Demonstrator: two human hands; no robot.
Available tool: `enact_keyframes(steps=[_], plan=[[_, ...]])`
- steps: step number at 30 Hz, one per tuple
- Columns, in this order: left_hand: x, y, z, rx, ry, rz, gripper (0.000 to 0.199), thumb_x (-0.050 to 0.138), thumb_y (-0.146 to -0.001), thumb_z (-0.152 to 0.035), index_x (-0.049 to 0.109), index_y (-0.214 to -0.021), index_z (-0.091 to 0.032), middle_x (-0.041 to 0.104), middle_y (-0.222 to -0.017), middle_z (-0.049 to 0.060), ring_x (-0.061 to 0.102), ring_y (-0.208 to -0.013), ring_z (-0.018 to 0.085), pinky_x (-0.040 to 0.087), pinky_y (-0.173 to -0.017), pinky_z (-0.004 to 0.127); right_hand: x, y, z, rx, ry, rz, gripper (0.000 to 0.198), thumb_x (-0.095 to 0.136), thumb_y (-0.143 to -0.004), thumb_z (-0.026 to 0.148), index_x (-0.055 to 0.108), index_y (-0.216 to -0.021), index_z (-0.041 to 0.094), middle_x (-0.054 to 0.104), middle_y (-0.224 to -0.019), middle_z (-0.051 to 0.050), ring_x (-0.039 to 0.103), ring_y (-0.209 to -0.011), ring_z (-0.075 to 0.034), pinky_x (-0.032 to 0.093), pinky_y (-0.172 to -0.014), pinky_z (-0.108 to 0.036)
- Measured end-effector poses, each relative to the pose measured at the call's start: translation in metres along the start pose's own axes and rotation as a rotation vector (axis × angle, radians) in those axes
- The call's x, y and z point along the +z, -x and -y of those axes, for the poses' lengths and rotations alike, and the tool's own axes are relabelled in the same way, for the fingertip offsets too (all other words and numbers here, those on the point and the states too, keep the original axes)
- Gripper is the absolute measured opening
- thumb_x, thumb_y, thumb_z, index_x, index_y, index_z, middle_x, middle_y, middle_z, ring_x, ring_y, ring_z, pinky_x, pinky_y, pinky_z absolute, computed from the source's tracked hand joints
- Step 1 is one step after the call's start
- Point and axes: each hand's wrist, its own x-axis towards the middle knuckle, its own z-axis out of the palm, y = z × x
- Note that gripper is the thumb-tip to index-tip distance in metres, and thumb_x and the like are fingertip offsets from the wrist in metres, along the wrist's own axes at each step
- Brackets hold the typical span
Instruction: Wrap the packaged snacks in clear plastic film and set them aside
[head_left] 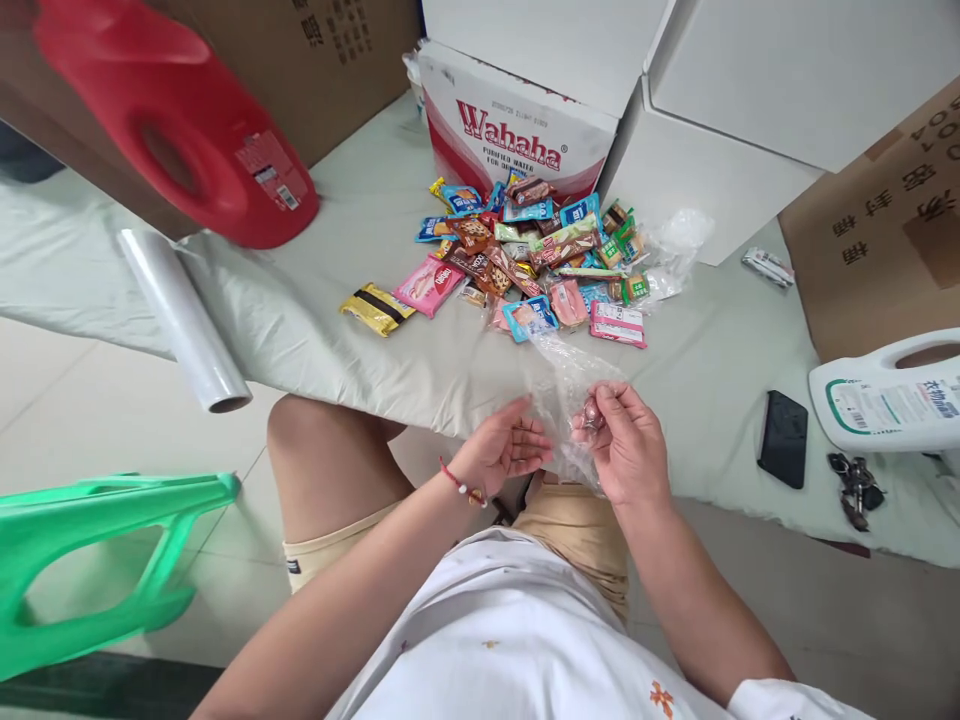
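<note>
A: ok where's the bag [574, 362] exactly? see-through on pale cloth [352, 370], hard to read lol

B: Between the two hands, over the near edge of the cloth. Its far end runs up to the blue pack [531, 318] at the front of the pile [525, 235]. Can't tell if it's lying on that pack or only in front of it.

A: and the grip?

B: Right hand [628, 440] has thumb and fingers together on a small reddish-brown lump [592, 413], with some of the bag bunched up there. Can't tell if the lump is inside the bag. Left hand [504, 446] is right beside it, fingers spread, not clamped on anything. Might be brushing the bag, too clear to call.

A: so how would you handle it?

B: imo go light on the pinch, the bag looks thin and probably creases and clings. I'd get the left thumb and finger on one edge, so the right isn't minding lump and bag at once.

A: anything to watch?

B: A dropped lump could end up on the floor [60, 370], so I'd work further over the cloth. And no hard tugs, the far end could drag the blue pack.
</note>
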Motion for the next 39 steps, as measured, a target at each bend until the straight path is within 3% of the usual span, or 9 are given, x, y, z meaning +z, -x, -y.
enact_keyframes(steps=[4,9,13,16,19,22,25,33,39], plan=[[-0.023,-0.002,-0.010,0.088,-0.121,0.044,0.018,0.080,-0.077,-0.027,0.070,-0.077,-0.012,0.077,-0.076,0.012,0.072,-0.059,0.014,0.053,-0.049,0.017,-0.025,-0.026,0.005,-0.015,0.045,-0.071,0.043,0.089,-0.066,0.052,0.063,-0.082,0.022,0.053,-0.064,0.006,0.058,-0.054,-0.009,0.047,-0.042,-0.018],[-0.045,0.012,-0.023,0.178,-0.179,-0.057,0.028,0.084,-0.075,-0.036,0.069,-0.077,-0.012,0.076,-0.073,0.009,0.069,-0.056,0.012,0.050,-0.046,0.015,-0.059,-0.068,0.013,-0.064,0.106,-0.212,0.052,0.094,-0.054,0.054,0.063,-0.078,0.020,0.052,-0.059,0.008,0.054,-0.050,-0.007,0.038,-0.036,-0.014],[-0.026,0.011,-0.009,-0.048,-0.337,0.032,0.074,0.059,-0.076,-0.084,0.068,-0.072,-0.010,0.075,-0.070,0.015,0.069,-0.052,0.017,0.044,-0.041,0.019,-0.057,-0.066,0.010,-0.086,0.056,-0.206,0.051,0.094,-0.055,0.052,0.064,-0.080,0.019,0.053,-0.061,0.008,0.054,-0.051,-0.007,0.039,-0.038,-0.014],[0.000,-0.002,0.013,-0.246,-0.447,0.112,0.093,0.043,-0.067,-0.099,0.066,-0.066,-0.009,0.073,-0.066,0.018,0.066,-0.046,0.017,0.034,-0.037,0.020,-0.049,-0.057,0.001,-0.079,-0.007,-0.203,0.047,0.093,-0.059,0.049,0.064,-0.081,0.019,0.053,-0.062,0.008,0.054,-0.051,-0.006,0.039,-0.038,-0.014],[0.021,-0.017,0.027,-0.285,-0.420,0.129,0.079,0.056,-0.069,-0.088,0.066,-0.068,-0.010,0.073,-0.067,0.015,0.062,-0.044,0.014,0.027,-0.037,0.020,-0.050,-0.052,-0.007,-0.069,-0.054,-0.239,0.043,0.093,-0.060,0.045,0.065,-0.081,0.019,0.053,-0.061,0.008,0.053,-0.051,-0.006,0.040,-0.039,-0.014],[0.027,-0.024,0.025,-0.168,-0.406,0.093,0.045,0.072,-0.069,-0.056,0.063,-0.067,-0.012,0.072,-0.065,0.011,0.058,-0.041,0.010,0.021,-0.037,0.019,-0.062,-0.053,-0.008,-0.081,-0.076,-0.301,0.043,0.093,-0.059,0.044,0.065,-0.079,0.019,0.054,-0.063,0.008,0.055,-0.052,-0.007,0.042,-0.040,-0.015],[0.019,-0.022,0.008,-0.061,-0.465,0.067,0.026,0.072,-0.064,-0.036,0.059,-0.066,-0.015,0.071,-0.062,0.008,0.057,-0.041,0.009,0.017,-0.037,0.019,-0.084,-0.055,-0.002,-0.106,-0.077,-0.405,0.046,0.095,-0.055,0.044,0.064,-0.078,0.019,0.056,-0.064,0.007,0.059,-0.056,-0.008,0.045,-0.042,-0.016],[-0.024,-0.009,-0.073,0.182,-0.729,-0.050,0.034,0.078,-0.062,-0.042,0.061,-0.074,-0.015,0.069,-0.069,0.002,0.053,-0.047,0.007,0.023,-0.040,0.018,-0.146,-0.023,-0.002,-0.057,0.108,-0.483,0.054,0.096,-0.052,0.050,0.063,-0.083,0.020,0.061,-0.071,0.005,0.067,-0.064,-0.012,0.054,-0.051,-0.020],[-0.054,-0.025,-0.111,0.173,-0.936,0.004,0.037,0.082,-0.055,-0.041,0.064,-0.073,-0.015,0.068,-0.066,0.002,0.048,-0.049,0.007,0.030,-0.043,0.019,-0.198,0.016,0.025,0.206,0.867,-0.134,0.048,0.075,-0.076,0.065,0.072,-0.097,0.022,0.073,-0.080,-0.004,0.073,-0.073,-0.023,0.059,-0.058,-0.031]])
